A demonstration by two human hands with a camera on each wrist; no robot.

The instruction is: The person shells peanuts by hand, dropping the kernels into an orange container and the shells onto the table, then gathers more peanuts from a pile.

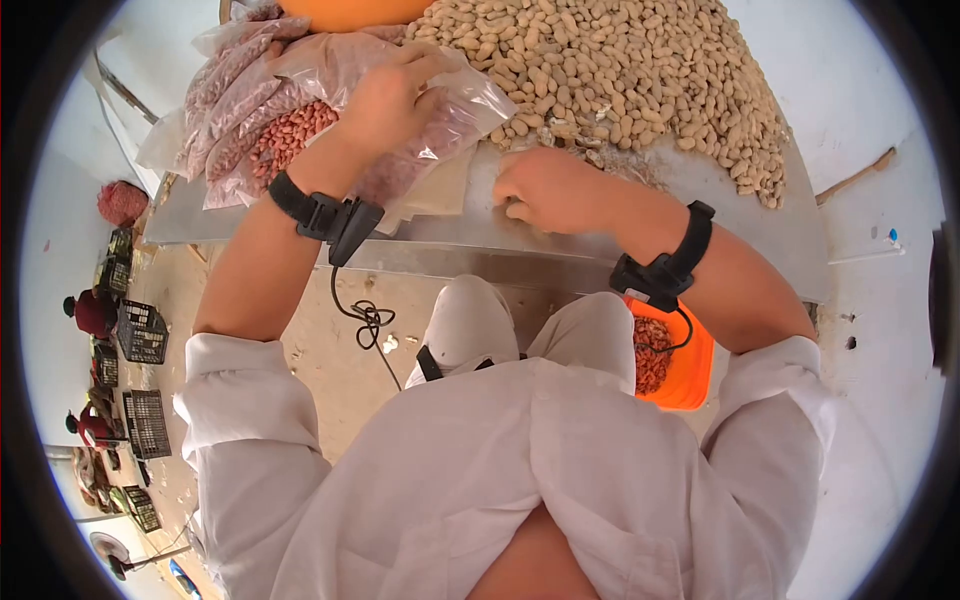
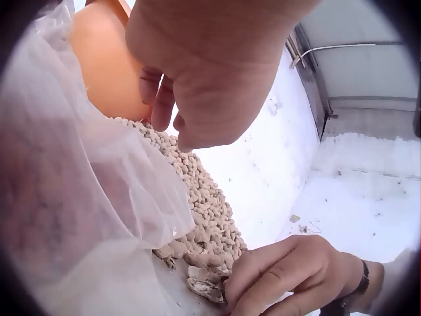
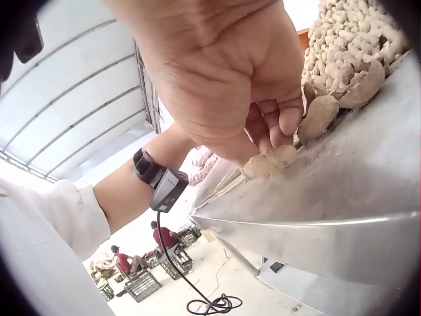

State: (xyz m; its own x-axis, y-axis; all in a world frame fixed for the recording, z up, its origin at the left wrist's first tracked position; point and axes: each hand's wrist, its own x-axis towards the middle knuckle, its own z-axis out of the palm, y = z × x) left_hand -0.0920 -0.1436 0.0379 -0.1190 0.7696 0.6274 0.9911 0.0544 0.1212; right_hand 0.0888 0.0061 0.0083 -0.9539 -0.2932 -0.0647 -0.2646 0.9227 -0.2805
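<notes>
My left hand (image 1: 392,108) is over a clear plastic bag (image 1: 455,115), its fingers loosely bent with nothing visible in them. In the left wrist view that hand (image 2: 204,79) hangs above the pale bag (image 2: 125,191). On the metal table, my right hand (image 1: 560,190) is near the edge of a heap of unshelled peanuts (image 1: 620,70). The right wrist view shows this hand (image 3: 217,79) pinching a peanut (image 3: 270,162) at the tabletop, with more shells (image 3: 319,117) beside its fingertips. Reddish shelled peanuts (image 1: 290,140) lie by the bags at the left.
An orange container (image 1: 350,12) stands at the table's back. Below the table's front edge, right of my knees, is an orange bucket (image 1: 685,365) with reddish contents. Black crates (image 1: 147,422) and two people in red (image 1: 95,312) are far left. A cable (image 1: 368,318) hangs from my left wrist.
</notes>
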